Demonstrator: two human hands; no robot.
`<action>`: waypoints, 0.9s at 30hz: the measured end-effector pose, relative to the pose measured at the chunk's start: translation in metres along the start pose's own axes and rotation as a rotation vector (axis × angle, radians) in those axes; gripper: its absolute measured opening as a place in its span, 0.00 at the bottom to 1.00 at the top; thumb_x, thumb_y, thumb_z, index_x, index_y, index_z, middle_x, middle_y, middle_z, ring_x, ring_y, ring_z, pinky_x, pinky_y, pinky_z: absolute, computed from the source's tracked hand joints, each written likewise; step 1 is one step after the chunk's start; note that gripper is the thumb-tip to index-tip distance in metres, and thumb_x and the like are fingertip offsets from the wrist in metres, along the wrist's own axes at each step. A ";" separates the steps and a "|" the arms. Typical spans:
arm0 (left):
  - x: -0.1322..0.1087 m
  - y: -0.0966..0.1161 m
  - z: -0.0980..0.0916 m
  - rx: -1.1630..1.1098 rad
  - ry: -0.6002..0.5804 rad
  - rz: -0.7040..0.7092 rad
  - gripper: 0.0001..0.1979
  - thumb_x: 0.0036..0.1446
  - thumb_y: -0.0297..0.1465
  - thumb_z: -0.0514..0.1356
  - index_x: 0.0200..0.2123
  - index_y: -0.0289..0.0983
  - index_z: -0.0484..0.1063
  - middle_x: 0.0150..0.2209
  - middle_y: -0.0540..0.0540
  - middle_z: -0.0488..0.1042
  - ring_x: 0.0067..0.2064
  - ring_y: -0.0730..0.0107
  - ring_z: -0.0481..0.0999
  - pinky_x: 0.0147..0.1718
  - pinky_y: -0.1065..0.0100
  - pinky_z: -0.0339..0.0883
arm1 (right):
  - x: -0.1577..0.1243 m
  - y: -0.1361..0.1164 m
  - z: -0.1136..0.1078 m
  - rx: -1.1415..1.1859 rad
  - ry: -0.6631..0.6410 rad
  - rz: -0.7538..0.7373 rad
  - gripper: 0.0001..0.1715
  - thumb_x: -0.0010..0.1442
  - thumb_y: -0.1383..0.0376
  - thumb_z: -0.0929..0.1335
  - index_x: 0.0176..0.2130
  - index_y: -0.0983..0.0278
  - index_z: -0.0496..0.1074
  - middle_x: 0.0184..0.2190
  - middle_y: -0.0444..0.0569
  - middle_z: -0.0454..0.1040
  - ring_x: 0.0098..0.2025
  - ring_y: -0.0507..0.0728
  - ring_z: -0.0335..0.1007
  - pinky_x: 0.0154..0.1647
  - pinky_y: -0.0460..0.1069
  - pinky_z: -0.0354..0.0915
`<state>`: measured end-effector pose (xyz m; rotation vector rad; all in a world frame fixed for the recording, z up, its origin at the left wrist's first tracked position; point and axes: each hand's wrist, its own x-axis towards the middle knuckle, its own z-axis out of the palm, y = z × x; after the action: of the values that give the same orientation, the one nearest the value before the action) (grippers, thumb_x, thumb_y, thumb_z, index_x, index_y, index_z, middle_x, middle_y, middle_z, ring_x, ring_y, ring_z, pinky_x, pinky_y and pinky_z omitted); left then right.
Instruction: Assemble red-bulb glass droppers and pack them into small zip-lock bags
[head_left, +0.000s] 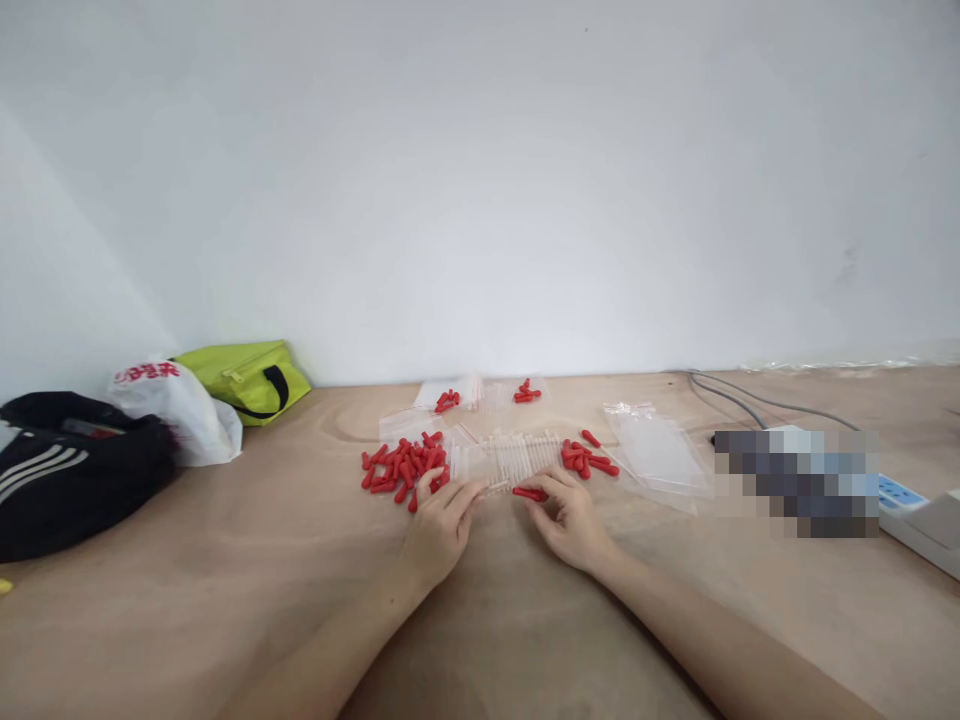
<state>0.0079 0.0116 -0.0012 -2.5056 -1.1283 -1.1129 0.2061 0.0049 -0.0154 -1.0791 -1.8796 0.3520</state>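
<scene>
My right hand (570, 518) has its thumb and fingers closed on a red rubber dropper bulb (528, 493), which points left. Facing it, my left hand (442, 525) is closed, fingertips on a thin clear tube (496, 487) lying roughly level. A small gap appears between tube and bulb. Just beyond the hands, several similar thin clear tubes (525, 457) lie side by side. A large heap of red bulbs (401, 465) spreads by my left hand, partly covered by its fingers. To the right of the tubes is a smaller pile of red bulbs (581, 460).
Clear plastic bags (660, 450) lie flat on the wooden table (300, 600) at right. More bags with red bulbs (527, 391) rest by the wall. A black bag (82, 480), white plastic bag (176, 415) and lime-green bag (244, 375) stand left. Grey cables (735, 388) run at right.
</scene>
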 end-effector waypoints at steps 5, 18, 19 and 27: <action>-0.008 -0.002 0.003 -0.044 -0.020 -0.027 0.11 0.60 0.27 0.47 0.35 0.39 0.68 0.32 0.50 0.76 0.35 0.70 0.73 0.45 0.61 0.51 | 0.000 -0.003 0.002 -0.032 -0.060 -0.004 0.06 0.52 0.70 0.64 0.32 0.62 0.69 0.26 0.44 0.70 0.28 0.52 0.64 0.33 0.49 0.60; -0.010 -0.005 0.004 -0.111 -0.145 -0.019 0.13 0.61 0.27 0.47 0.39 0.41 0.70 0.33 0.48 0.76 0.35 0.70 0.73 0.46 0.59 0.50 | -0.003 0.000 0.000 0.056 -0.125 -0.067 0.08 0.56 0.68 0.63 0.37 0.62 0.69 0.31 0.47 0.70 0.33 0.53 0.67 0.34 0.49 0.64; -0.010 -0.005 0.004 -0.109 -0.149 -0.009 0.13 0.61 0.27 0.47 0.39 0.42 0.70 0.33 0.48 0.76 0.35 0.70 0.73 0.45 0.60 0.50 | -0.003 0.000 0.001 0.082 -0.133 -0.072 0.09 0.56 0.68 0.63 0.38 0.61 0.70 0.32 0.48 0.70 0.34 0.53 0.67 0.35 0.49 0.64; -0.010 -0.008 0.004 -0.162 -0.142 0.069 0.13 0.60 0.26 0.48 0.41 0.41 0.70 0.34 0.48 0.77 0.33 0.72 0.73 0.41 0.63 0.54 | -0.002 0.002 0.002 0.178 -0.124 -0.056 0.08 0.57 0.65 0.63 0.35 0.61 0.72 0.31 0.47 0.73 0.33 0.53 0.69 0.35 0.48 0.66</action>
<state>0.0000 0.0135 -0.0121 -2.7647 -1.0128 -1.0633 0.2062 0.0047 -0.0189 -0.9014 -1.9426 0.5544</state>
